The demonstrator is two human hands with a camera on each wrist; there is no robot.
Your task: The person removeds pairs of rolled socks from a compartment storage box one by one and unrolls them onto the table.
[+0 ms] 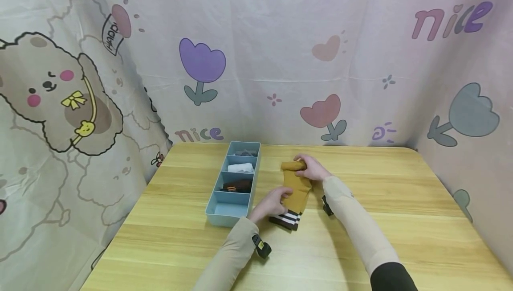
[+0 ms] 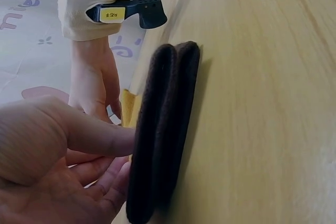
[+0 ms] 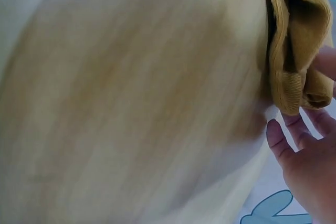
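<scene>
A pair of mustard socks [image 1: 297, 191] lies lengthwise on the table, dark cuffs with white stripes toward me. Their far end is folded over into a small roll [image 1: 293, 165]. My right hand [image 1: 314, 169] pinches that roll, thumb on one side and fingers on the other. At the left edge near the cuffs, my left hand [image 1: 272, 202] rests its thumb and fingertips on the fabric. In the left wrist view two dark cuffs [image 2: 163, 135] stand side by side, partly covering the fingertips. The right wrist view shows the folded mustard end [image 3: 296, 51] against the right fingers.
Left of the socks stands a blue organizer box [image 1: 228, 220] with compartments in a row. It holds a greyish item [image 1: 246, 153], a white folded item [image 1: 240, 168] and a dark brown item with orange marks [image 1: 240, 186]; the nearest compartment is bare. A printed curtain hangs behind the table.
</scene>
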